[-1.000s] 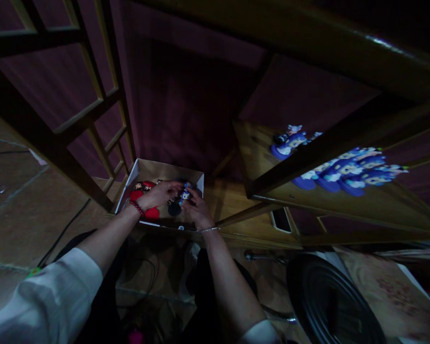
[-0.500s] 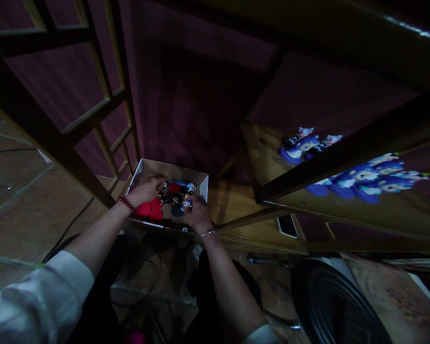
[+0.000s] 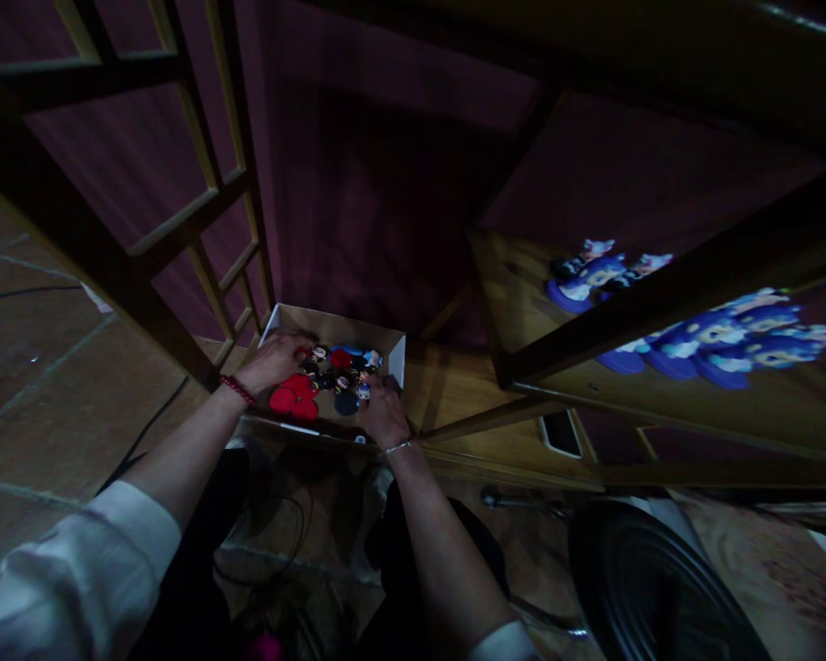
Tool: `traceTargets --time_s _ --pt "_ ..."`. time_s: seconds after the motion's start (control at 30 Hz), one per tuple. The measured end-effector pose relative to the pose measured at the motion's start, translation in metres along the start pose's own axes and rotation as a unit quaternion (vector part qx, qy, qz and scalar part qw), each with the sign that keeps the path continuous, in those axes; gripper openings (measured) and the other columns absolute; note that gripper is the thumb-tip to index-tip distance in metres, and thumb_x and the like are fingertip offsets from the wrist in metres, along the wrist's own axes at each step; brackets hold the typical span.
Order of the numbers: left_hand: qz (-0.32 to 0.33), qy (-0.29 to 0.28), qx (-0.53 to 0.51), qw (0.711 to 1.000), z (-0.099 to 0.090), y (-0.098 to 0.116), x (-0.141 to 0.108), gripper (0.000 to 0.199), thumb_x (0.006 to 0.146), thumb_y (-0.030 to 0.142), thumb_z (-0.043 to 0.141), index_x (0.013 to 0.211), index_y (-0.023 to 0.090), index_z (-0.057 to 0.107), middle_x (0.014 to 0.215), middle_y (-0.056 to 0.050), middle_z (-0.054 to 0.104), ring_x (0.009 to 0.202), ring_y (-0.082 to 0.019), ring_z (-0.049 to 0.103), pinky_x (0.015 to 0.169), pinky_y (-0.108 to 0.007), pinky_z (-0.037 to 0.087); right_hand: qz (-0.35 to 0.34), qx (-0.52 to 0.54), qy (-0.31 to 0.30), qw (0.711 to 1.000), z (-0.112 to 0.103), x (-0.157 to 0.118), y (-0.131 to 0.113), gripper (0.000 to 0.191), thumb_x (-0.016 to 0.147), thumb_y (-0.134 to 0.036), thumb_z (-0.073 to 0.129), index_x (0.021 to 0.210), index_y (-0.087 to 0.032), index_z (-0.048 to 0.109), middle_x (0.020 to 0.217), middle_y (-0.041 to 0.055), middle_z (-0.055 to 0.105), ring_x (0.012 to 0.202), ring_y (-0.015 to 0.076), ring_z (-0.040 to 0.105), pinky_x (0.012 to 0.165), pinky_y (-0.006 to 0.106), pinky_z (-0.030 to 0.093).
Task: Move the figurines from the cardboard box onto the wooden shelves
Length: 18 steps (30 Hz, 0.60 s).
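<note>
Pale, loose left sleeve (image 3: 89,578) worn, fabric creased, ended near elbow. Right sleeve (image 3: 506,643), also pale, only partly shown. Left hand (image 3: 275,361) bare, wrist circled by red, seemingly beaded bracelet (image 3: 239,390); right hand (image 3: 385,415) bare, wrist circled by thin silvery bracelet (image 3: 400,447). Legs clad in dark trousers (image 3: 193,560).

My left hand (image 3: 273,362) covers part of the box (image 3: 395,358); what lies under its fingers is hidden. My right hand (image 3: 385,415) partly hides 1 small figurine (image 3: 363,391), its details indistinct. A dark beam (image 3: 661,286) obscures some blue figurines (image 3: 719,332); the lower edge crops the black disc (image 3: 633,565).
</note>
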<state>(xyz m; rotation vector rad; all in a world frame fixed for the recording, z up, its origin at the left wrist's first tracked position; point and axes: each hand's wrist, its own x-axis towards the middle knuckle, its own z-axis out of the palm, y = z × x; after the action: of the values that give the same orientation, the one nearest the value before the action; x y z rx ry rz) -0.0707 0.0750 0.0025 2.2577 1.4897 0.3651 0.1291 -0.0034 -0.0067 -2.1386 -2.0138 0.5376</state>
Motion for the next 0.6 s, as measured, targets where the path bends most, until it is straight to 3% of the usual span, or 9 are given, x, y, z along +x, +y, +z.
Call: traceTargets --time_s 0.23,0.6 --pt "0.076 -0.003 0.015 0.997 0.028 0.024 0.018 0.033 0.073 0.015 0.048 0.104 0.018 0.06 0.111 -0.006 0.061 0.109 -0.02 0.048 0.099 -0.034 0.031 -0.009 -0.022 0.001 1.0 -0.002 -0.002 0.001 0.034 0.074 -0.008 0.046 0.107 -0.013 0.052 0.093 0.0104 0.059 0.092 0.0207 0.053 0.079 0.029 0.041" --pt "-0.016 -0.006 0.056 0.998 0.054 0.035 0.028 0.047 0.074 0.016 0.043 0.121 0.014 0.048 0.114 -0.014 0.057 0.107 -0.029 0.047 0.087 -0.043 0.035 0.001 0.026 0.0 1.0 -0.003 0.0 0.001 0.035 0.075 -0.01 0.047 0.11 -0.013 0.05 0.1 0.011 0.06 0.089 0.0186 0.057 0.079 0.027 0.041"
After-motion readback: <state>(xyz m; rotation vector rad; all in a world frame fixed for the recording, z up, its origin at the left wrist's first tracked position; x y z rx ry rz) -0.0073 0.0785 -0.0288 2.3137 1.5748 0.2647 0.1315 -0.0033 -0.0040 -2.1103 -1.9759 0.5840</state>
